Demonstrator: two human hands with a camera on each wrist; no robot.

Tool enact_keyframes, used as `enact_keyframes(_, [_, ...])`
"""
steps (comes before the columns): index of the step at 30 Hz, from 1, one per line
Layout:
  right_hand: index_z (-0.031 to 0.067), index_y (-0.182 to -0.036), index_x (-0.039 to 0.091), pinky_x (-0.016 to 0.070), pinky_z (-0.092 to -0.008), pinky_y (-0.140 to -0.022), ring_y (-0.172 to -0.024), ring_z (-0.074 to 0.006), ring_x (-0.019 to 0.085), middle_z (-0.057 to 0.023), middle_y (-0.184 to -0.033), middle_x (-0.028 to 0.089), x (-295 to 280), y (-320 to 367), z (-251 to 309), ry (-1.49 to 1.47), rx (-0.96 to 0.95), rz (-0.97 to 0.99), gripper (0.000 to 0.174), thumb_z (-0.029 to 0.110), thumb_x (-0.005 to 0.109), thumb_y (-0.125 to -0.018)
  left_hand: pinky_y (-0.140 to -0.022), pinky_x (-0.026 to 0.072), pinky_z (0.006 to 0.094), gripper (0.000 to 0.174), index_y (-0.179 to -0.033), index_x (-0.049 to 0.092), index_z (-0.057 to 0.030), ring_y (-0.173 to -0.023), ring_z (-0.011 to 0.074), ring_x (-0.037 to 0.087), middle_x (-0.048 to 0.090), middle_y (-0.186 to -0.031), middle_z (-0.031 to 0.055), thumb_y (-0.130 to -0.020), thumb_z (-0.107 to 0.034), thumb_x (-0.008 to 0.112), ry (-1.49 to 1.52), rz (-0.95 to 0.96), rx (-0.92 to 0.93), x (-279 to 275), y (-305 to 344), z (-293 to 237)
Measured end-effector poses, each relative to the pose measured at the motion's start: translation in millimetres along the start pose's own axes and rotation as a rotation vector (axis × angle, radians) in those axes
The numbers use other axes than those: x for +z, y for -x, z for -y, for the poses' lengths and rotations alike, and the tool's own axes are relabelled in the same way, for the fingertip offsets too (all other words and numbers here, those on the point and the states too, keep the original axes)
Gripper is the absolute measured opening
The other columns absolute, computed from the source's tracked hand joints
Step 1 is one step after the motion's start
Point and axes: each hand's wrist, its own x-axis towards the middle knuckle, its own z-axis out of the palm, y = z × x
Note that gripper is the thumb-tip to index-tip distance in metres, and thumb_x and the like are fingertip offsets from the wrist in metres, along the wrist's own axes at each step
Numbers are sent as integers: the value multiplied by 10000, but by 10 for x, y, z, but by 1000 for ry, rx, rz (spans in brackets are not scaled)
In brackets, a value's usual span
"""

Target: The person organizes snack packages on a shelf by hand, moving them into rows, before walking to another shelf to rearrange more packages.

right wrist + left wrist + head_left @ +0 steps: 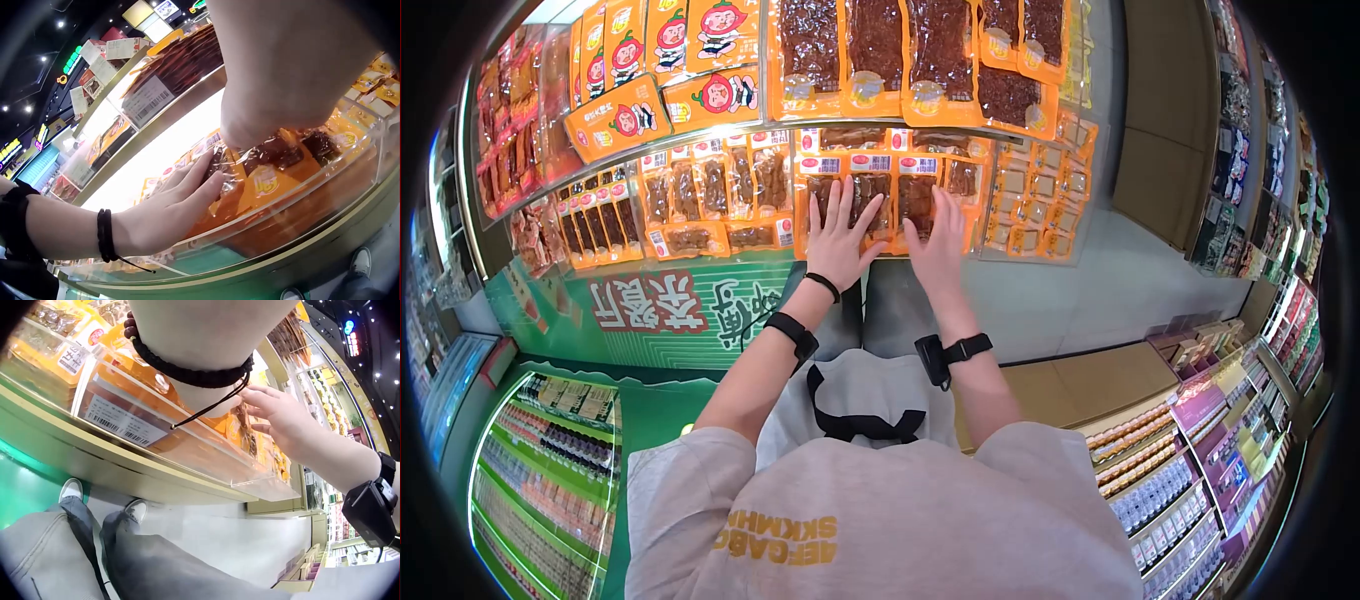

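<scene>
Orange packets of brown dried meat (918,205) stand in a clear-walled bin on the lower display tier in the head view. My left hand (840,238) lies over the packets with its fingers spread and straight. In the right wrist view, that left hand (165,215) has its fingertips on the shiny front of a packet. Just to the right is my right hand (940,245), its thumb and fingers at a packet's right side. From the left wrist view, the right hand (284,422) reaches into the bin with extended fingers. My wrist hides most of it in the right wrist view.
The clear bin wall (262,481) runs along the front. Larger meat packs (940,55) fill the tier above. Small square snack packs (1040,195) lie to the right, long packets (715,190) to the left. Stocked shelves (1160,500) stand behind at right.
</scene>
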Motion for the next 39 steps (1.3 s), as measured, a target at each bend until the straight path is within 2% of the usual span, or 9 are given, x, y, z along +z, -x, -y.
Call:
enact_keyframes(3, [7,-1329,390,319,-467,-1001,-1178,-375,403,-194,-1257,445,85,34,13,7,25,-22,657,142,692,-761,-1124,115,524,715,-1447,307,-254,-1407,370,125,150,-1513,213,-826,-468,589,42,-19,11,-14,-44,-78])
enact_keyframes(9, [24,-1340,383,345,-446,-980,-1146,-363,422,-185,-1216,462,-12,0,-199,36,131,-123,717,138,727,-721,-1125,136,502,748,-1458,283,-235,-1396,420,112,98,-1501,277,-818,-435,616,130,-17,34,101,-96,-331])
enact_keyframes(12, [33,-1343,382,366,-430,-961,-1132,-357,439,-178,-1203,472,-83,-36,-229,42,146,-73,728,141,735,-715,-1125,139,498,768,-1465,263,-203,-1399,426,94,90,-1499,290,-820,-416,620,155,-39,-1,136,-101,-369])
enact_keyframes(14, [39,-1348,380,392,-424,-929,-1082,-350,469,-164,-1171,479,-138,-81,-160,-120,244,50,737,144,739,-713,-1126,139,494,759,-1464,268,-186,-1402,419,96,104,-1500,282,-825,-404,616,125,-36,-18,150,-93,-345])
enact_keyframes(22, [71,-1373,384,422,-412,-866,-997,-321,502,-142,-1074,480,112,-29,-182,18,44,5,745,166,740,-726,-1130,117,506,705,-1447,296,-130,-1394,433,103,121,-1497,277,-849,-361,589,126,-4,70,118,-12,-143])
enact_keyframes(30, [82,-1349,434,455,-366,-783,-913,-277,527,-124,-1095,477,6,-1,-204,62,52,76,632,153,694,-777,-1111,99,574,678,-1437,320,-171,-1409,335,146,175,-1522,157,-843,-384,570,57,8,202,58,-94,-256])
enact_keyframes(32, [58,-1294,487,466,-321,-717,-810,-217,543,-122,-1083,501,-96,-22,-219,-272,209,11,502,129,640,-821,-1115,105,564,667,-1441,312,-191,-1412,308,151,182,-1527,121,-850,-374,563,64,55,258,83,-134,-289])
enact_keyframes(35, [27,-1214,540,465,-290,-665,-737,-164,546,-115,-1075,546,-290,22,-445,-225,267,-108,378,104,593,-848,-1122,106,548,673,-1448,294,-196,-1418,269,145,183,-1532,92,-854,-375,555,20,84,247,135,-130,-233])
enact_keyframes(39, [20,-1166,560,473,-303,-654,-735,-169,568,-107,-1059,579,-480,65,-574,-208,338,-30,339,100,593,-839,-1128,107,535,681,-1452,284,-195,-1420,247,142,182,-1533,85,-854,-384,551,-27,112,255,137,-119,-225])
